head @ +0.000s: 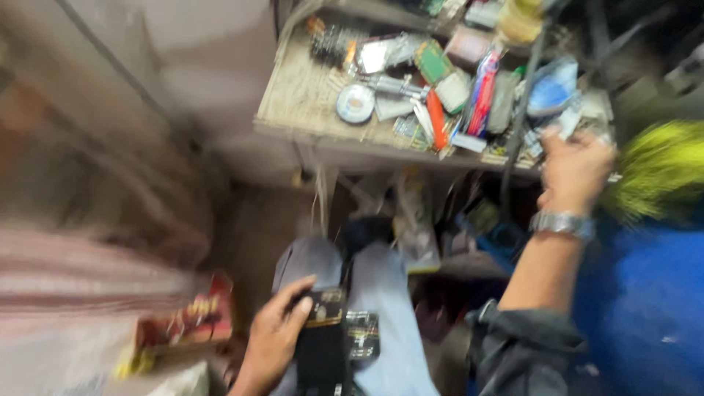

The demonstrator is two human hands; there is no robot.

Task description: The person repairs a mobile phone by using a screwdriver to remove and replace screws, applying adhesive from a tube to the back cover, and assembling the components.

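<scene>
My left hand grips a small black device low in the view, over my grey-trousered lap. My right hand, with a metal watch on the wrist, reaches up to the right front edge of a cluttered wooden workbench. Its fingers are curled at a small pale item there, but blur hides whether they hold it. On the bench lie a round tin, an orange-handled tool, a red tool and a green circuit board.
A black cable hangs down across the bench's right side. A yellow-green fuzzy object over a blue surface sits at the right. A red printed box lies at lower left. More clutter fills the shelf under the bench.
</scene>
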